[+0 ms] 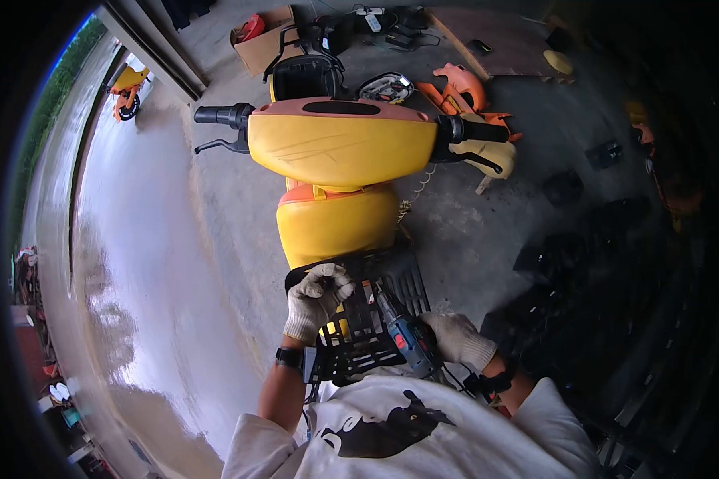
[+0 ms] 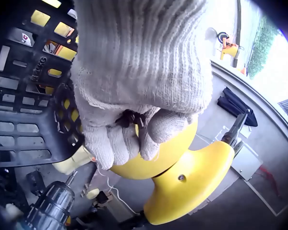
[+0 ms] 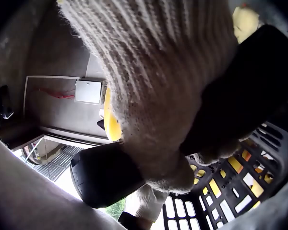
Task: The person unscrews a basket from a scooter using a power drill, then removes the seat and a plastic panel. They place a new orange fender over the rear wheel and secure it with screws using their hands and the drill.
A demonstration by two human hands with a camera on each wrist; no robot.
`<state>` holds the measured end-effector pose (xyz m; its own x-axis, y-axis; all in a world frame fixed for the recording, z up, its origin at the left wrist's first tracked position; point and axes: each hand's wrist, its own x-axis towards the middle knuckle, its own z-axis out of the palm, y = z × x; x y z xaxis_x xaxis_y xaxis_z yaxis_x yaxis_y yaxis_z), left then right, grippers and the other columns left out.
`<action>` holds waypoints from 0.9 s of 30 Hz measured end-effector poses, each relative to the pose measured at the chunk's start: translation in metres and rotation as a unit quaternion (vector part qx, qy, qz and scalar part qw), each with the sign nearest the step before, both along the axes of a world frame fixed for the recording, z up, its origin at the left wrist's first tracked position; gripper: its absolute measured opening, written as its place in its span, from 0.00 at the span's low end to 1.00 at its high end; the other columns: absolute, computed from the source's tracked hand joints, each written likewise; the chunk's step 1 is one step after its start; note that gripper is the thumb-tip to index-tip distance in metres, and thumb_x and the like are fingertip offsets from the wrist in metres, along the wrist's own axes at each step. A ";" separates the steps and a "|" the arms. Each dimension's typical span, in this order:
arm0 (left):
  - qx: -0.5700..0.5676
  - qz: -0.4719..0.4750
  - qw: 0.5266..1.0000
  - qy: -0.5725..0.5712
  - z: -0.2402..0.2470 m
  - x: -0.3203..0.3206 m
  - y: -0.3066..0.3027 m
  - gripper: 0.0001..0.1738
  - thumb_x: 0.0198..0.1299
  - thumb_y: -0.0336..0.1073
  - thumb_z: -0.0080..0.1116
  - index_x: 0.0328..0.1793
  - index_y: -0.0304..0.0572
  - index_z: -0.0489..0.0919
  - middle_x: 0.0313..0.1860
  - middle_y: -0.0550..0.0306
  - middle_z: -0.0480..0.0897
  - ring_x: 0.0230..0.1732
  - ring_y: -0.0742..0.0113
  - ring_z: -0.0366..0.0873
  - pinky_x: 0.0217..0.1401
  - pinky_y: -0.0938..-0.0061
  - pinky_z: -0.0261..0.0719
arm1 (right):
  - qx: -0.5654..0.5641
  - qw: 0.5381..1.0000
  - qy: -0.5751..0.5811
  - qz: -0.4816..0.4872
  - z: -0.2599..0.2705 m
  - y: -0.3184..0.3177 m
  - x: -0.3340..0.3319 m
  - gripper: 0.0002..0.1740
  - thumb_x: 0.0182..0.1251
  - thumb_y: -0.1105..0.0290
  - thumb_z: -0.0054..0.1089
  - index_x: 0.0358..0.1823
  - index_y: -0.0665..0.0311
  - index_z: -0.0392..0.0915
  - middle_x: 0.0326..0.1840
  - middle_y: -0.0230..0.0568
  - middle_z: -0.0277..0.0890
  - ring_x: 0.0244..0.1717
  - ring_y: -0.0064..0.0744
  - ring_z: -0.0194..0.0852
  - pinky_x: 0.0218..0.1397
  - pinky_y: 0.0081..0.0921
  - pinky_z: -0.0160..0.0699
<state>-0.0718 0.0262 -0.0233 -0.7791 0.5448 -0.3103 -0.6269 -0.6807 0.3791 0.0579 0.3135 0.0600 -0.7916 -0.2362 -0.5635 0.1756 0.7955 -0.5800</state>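
Observation:
My left hand (image 1: 318,299), in a white knit glove, is over the black plastic basket (image 2: 26,127) with its fingers curled inward. In the left wrist view it holds a few small dark screws (image 2: 130,118) between palm and fingers. My right hand (image 1: 459,339), gloved too, grips a blue cordless drill (image 1: 411,339). The drill's bit points forward over the basket, to the right of my left hand. Up close in the right wrist view, the drill's dark handle and body (image 3: 240,91) pass through the gloved grip. Ahead of the basket stands a yellow scooter (image 1: 339,148).
Handlebar levers (image 1: 220,146) stick out on both sides of the scooter. Beyond it lie a cardboard box (image 1: 264,44), orange body panels (image 1: 463,92) and a brown board (image 1: 507,48). Dark parts crowd the floor at right. Wet pavement (image 1: 144,239) lies outside at left, with another scooter (image 1: 125,89).

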 end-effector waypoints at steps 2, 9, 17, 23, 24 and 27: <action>0.011 0.016 0.999 -0.046 0.011 0.001 -0.004 0.17 0.62 0.31 0.54 0.55 0.30 0.82 0.54 0.44 0.84 0.55 0.51 0.84 0.65 0.53 0.84 | 0.004 1.000 -0.005 0.014 0.000 0.001 0.001 0.27 0.60 0.54 0.69 0.60 0.53 0.79 0.49 0.51 0.86 0.53 0.53 0.85 0.58 0.46 0.81; -0.068 0.062 0.988 -0.123 0.054 0.017 0.005 0.21 0.64 0.27 0.50 0.63 0.30 0.77 0.47 0.47 0.82 0.48 0.53 0.83 0.55 0.60 0.85 | 0.023 1.000 0.011 0.007 -0.005 -0.007 0.004 0.28 0.58 0.55 0.72 0.59 0.54 0.78 0.49 0.51 0.86 0.52 0.52 0.86 0.57 0.45 0.82; -0.558 0.036 0.827 0.051 0.039 0.038 -0.092 0.20 0.76 0.44 0.55 0.58 0.33 0.85 0.21 0.67 0.72 0.19 0.79 0.66 0.20 0.80 0.63 | 0.096 0.973 0.069 -0.200 -0.029 0.007 0.019 0.35 0.56 0.50 0.75 0.62 0.56 0.73 0.55 0.47 0.83 0.54 0.51 0.85 0.58 0.44 0.83; -0.771 -0.112 0.600 0.181 -0.002 0.038 -0.076 0.32 0.70 0.59 0.59 0.61 0.37 0.83 0.34 0.50 0.86 0.34 0.67 0.80 0.41 0.69 0.77 | 0.121 0.946 0.055 -0.296 -0.102 0.040 0.001 0.30 0.60 0.49 0.72 0.58 0.60 0.78 0.53 0.51 0.85 0.56 0.54 0.84 0.59 0.44 0.84; -0.777 -0.115 0.591 0.183 -0.006 0.039 -0.073 0.30 0.71 0.59 0.56 0.59 0.37 0.83 0.34 0.46 0.86 0.35 0.59 0.82 0.42 0.64 0.78 | 0.110 0.947 0.042 -0.298 -0.104 0.040 0.000 0.31 0.62 0.46 0.69 0.57 0.61 0.79 0.55 0.52 0.85 0.57 0.52 0.83 0.60 0.44 0.83; -0.811 -0.127 0.540 0.186 -0.016 0.037 -0.066 0.30 0.74 0.58 0.48 0.53 0.36 0.83 0.36 0.35 0.85 0.40 0.41 0.85 0.45 0.54 0.79 | 0.093 0.956 0.039 -0.276 -0.128 0.037 -0.004 0.33 0.60 0.44 0.69 0.57 0.62 0.79 0.55 0.52 0.85 0.57 0.52 0.84 0.60 0.43 0.83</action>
